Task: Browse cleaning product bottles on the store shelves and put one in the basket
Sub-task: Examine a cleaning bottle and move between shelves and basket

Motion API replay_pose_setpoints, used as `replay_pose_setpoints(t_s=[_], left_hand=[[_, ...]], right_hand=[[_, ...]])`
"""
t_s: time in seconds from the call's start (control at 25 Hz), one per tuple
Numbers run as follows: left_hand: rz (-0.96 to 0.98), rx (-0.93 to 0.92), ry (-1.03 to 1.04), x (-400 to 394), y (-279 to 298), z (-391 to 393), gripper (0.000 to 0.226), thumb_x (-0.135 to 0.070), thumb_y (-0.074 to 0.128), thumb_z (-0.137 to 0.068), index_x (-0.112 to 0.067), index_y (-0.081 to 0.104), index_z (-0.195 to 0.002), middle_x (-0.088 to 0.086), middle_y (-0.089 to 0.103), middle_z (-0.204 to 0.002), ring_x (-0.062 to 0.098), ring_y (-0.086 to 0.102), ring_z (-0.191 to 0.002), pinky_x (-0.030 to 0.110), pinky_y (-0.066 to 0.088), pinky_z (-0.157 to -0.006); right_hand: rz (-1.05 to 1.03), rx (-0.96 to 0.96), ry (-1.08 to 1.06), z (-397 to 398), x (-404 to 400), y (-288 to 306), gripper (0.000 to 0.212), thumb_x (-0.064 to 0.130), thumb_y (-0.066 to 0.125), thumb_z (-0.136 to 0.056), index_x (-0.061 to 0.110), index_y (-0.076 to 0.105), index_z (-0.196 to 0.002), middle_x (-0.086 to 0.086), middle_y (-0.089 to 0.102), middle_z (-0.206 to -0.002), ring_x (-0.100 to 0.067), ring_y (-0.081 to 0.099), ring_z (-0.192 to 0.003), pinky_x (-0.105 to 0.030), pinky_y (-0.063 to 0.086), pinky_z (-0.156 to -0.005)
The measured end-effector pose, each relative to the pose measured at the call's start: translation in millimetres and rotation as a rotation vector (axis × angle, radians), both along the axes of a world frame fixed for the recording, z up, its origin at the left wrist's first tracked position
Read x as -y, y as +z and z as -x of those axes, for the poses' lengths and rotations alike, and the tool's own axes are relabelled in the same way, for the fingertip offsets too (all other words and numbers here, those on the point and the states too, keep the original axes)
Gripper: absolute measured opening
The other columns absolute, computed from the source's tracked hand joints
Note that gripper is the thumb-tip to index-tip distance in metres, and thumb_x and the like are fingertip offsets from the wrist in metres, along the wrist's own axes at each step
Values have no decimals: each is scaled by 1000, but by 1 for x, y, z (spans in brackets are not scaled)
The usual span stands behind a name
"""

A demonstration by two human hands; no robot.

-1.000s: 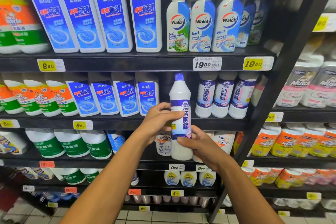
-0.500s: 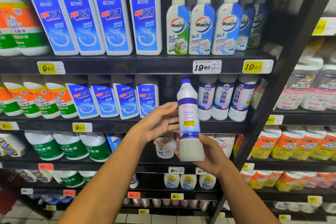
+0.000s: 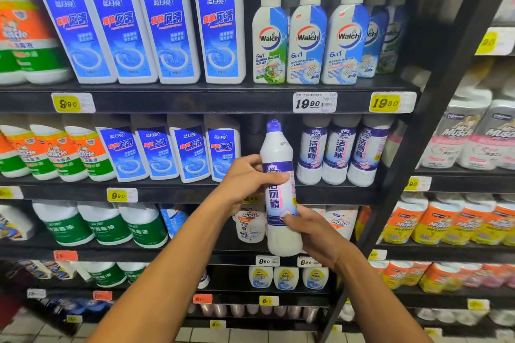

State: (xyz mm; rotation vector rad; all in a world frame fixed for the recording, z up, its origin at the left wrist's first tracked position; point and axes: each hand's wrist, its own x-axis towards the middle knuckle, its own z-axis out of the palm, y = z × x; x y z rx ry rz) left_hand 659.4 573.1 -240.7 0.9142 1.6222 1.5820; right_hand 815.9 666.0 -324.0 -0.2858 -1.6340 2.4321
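Left hand (image 3: 252, 179) is shown wrapped round the upper label band of a white toilet-cleaner bottle (image 3: 280, 189), thumb laid across the front of the purple label; right hand (image 3: 312, 234) is closed on the lower body, its fingers curling round from the right side. The bottle is thus gripped by both hands at once and is held clear of the shelving, in front of the middle shelf (image 3: 195, 192). Its long axis runs nearly vertical, blue cap (image 3: 273, 126) uppermost and base lowest, with a slight lean of the base toward the right. The printed front of the label is turned toward the camera.

Three matching bottles (image 3: 338, 150) are seen standing upright just to the right, on that same shelf, beside a gap behind the held bottle (presumably its slot). Blue-labelled cleaner bottles (image 3: 170, 153) are ranged to the left, and Walch washing-machine cleaner bottles (image 3: 306, 36) on the shelf above.

No basket is visible anywhere, so its direction from the hands cannot be told. The label-reading step is judged to be in hand. For a transfer downward, the right hand is judged the better placed, since the base is already supported by it.
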Motion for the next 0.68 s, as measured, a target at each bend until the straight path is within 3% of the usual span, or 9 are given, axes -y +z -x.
replay_pose_setpoints(t_s=[0.08,0.32,0.52,0.68], left_hand=[[13,-18,21,-1,0,-4,38,-16,87,-69,-14,66,-101,-7,77,-79,9,74,-74,18,54,-57],[22,-7,-4,2,5,-4,39,-21,86,-72,-18,62,-103,-10,76,-79,7,74,-75,18,55,-57],[2,43,-111,8,4,0,37,-25,76,-82,-17,61,-115,2,76,-103,18,73,-97,32,57,-79],[-27,71,-110,9,4,2,41,-24,77,-80,-13,61,-115,5,77,-102,18,73,-95,26,57,-68]], right_hand=[[-50,17,-53,2,4,-1,83,41,92,-61,10,59,-131,-17,69,-122,-27,69,-107,-37,56,-85],[-61,16,-64,1,9,7,87,45,92,-61,10,56,-132,-16,70,-119,-27,70,-103,-38,56,-82],[-34,5,-62,0,13,10,97,45,94,-55,9,52,-135,-19,68,-124,-31,67,-111,-41,55,-90],[-25,-10,-18,-2,14,12,97,45,92,-59,11,49,-138,-22,63,-131,-35,62,-119,-45,53,-97]])
